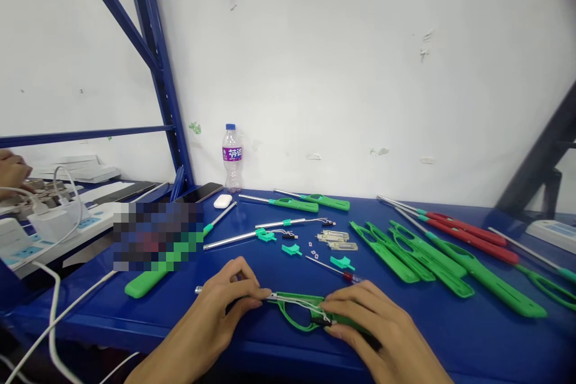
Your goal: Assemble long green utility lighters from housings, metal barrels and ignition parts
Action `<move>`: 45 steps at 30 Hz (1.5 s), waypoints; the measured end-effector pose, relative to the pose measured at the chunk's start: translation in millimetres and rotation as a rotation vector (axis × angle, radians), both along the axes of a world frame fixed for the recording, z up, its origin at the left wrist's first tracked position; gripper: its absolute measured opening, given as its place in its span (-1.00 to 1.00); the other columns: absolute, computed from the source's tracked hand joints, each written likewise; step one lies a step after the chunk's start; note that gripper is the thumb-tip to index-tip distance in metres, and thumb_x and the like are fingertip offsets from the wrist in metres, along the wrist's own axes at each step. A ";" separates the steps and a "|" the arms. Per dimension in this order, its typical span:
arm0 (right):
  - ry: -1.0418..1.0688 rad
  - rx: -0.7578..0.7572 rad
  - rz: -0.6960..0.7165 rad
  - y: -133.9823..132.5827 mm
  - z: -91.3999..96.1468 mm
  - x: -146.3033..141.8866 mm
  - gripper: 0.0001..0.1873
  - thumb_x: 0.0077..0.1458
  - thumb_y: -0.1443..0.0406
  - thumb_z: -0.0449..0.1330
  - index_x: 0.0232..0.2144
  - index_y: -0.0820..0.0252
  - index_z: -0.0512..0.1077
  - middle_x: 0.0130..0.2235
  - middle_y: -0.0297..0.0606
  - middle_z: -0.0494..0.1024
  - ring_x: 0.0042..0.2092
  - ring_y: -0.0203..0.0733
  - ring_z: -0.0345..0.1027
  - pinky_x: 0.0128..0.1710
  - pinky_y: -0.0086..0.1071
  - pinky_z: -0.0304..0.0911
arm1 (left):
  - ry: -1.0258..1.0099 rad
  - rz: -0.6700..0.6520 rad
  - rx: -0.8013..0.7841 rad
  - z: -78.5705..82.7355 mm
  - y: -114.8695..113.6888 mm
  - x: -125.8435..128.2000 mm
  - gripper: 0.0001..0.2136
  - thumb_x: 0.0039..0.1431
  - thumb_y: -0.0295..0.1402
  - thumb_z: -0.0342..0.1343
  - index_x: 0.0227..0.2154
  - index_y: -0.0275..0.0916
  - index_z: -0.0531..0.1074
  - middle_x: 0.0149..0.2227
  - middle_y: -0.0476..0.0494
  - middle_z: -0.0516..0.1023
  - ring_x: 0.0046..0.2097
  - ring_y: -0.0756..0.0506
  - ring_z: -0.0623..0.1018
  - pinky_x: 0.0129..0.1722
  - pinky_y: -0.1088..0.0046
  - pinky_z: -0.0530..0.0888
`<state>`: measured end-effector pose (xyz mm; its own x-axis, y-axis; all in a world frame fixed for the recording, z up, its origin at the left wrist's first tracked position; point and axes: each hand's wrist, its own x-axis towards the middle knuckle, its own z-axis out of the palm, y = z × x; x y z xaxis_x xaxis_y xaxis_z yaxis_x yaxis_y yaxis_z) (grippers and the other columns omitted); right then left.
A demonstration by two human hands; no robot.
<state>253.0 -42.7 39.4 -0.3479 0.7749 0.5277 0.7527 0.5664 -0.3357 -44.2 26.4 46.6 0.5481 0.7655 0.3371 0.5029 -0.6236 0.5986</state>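
My left hand pinches the metal tube of a long-necked lighter, where it meets a green handle half. The tube's far tip sticks out left of that hand. White wires run from the tube across the handle half to a small black part. My right hand is closed on the handle's right end, its fingertips at the wires and the black part. Its palm hides the rest of the handle. Just beyond lies a screwdriver with a red handle.
Metal tubes, teal triggers and clear fuel tanks lie mid-table. Green handle shells and red lighters are at right. A bottle stands by the wall. White cables hang at left, near another person's hand.
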 end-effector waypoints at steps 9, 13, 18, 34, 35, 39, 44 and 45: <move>0.050 0.028 0.017 2.0 -3.5 0.9 -0.64 0.51 0.05 0.10 -0.21 -0.03 0.64 -0.11 -0.31 0.72 -0.08 -0.14 0.65 -0.06 -0.37 0.56 | -0.113 -0.008 0.006 2.9 1.0 4.6 -0.73 0.42 -0.43 0.04 -0.31 -0.11 0.63 -0.25 -0.08 0.49 -0.25 -0.06 0.54 -0.28 0.45 0.43; 0.047 0.032 0.029 1.9 -4.8 1.6 -0.62 0.51 0.04 0.09 -0.22 -0.03 0.64 -0.13 -0.31 0.72 -0.08 -0.14 0.65 -0.07 -0.37 0.58 | -0.107 -0.020 0.034 -0.2 -0.6 1.9 -0.68 0.47 -0.44 -0.05 -0.23 -0.10 0.63 -0.24 -0.07 0.48 -0.27 -0.04 0.51 -0.29 0.45 0.40; 0.059 0.030 0.034 1.6 -7.6 3.9 -0.65 0.49 0.05 0.12 -0.22 -0.06 0.65 -0.12 -0.31 0.73 -0.08 -0.13 0.65 -0.08 -0.38 0.58 | -0.084 -0.069 0.032 4.0 -4.8 -0.3 -0.66 0.55 -0.40 -0.15 -0.11 -0.09 0.57 -0.20 -0.08 0.45 -0.24 -0.04 0.49 -0.24 0.44 0.41; 0.006 0.081 0.035 5.5 -7.3 6.3 -0.60 0.52 0.04 0.08 -0.23 -0.04 0.65 -0.12 -0.34 0.74 -0.13 -0.18 0.65 -0.09 -0.44 0.55 | -0.077 0.037 0.088 4.8 -7.6 8.9 -0.70 0.41 -0.46 -0.07 -0.28 -0.09 0.57 -0.23 -0.09 0.51 -0.31 -0.07 0.51 -0.28 0.44 0.52; 0.011 0.079 0.038 5.4 -8.4 7.3 -0.64 0.51 0.06 0.10 -0.22 -0.04 0.64 -0.12 -0.34 0.74 -0.12 -0.18 0.65 -0.08 -0.44 0.55 | -0.079 0.045 0.100 3.0 -7.9 9.7 -0.70 0.41 -0.46 -0.08 -0.29 -0.09 0.57 -0.23 -0.09 0.52 -0.30 -0.07 0.51 -0.28 0.44 0.52; 0.069 0.053 0.045 3.9 -11.3 6.9 -0.77 0.48 0.14 0.19 -0.17 -0.01 0.63 -0.12 -0.34 0.74 -0.07 -0.19 0.64 -0.01 -0.47 0.53 | -0.082 0.062 0.141 -3.2 -8.9 14.0 -0.67 0.41 -0.47 -0.12 -0.30 -0.11 0.55 -0.23 -0.09 0.52 -0.28 -0.06 0.49 -0.27 0.47 0.49; 0.149 0.051 0.039 0.3 -7.5 -0.4 -0.71 0.51 0.17 0.13 -0.19 0.06 0.62 -0.15 -0.29 0.74 -0.10 -0.17 0.63 -0.08 -0.45 0.54 | -0.010 0.051 0.276 -3.7 -6.8 14.6 -0.62 0.42 -0.52 -0.19 -0.34 -0.14 0.52 -0.28 -0.07 0.51 -0.31 -0.05 0.49 -0.30 0.47 0.43; 0.151 0.050 0.038 0.0 -6.5 -1.5 -0.71 0.51 0.18 0.13 -0.18 0.07 0.63 -0.15 -0.29 0.74 -0.11 -0.17 0.63 -0.09 -0.44 0.54 | 0.025 0.034 0.284 -2.8 -5.8 13.3 -0.62 0.43 -0.53 -0.19 -0.32 -0.14 0.53 -0.26 -0.07 0.53 -0.29 -0.06 0.51 -0.30 0.47 0.42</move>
<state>251.5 -42.8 32.9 -0.2905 0.7342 0.6136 0.6733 0.6125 -0.4142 -31.0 20.6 43.8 0.5350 0.6603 0.5269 0.5387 -0.7472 0.3894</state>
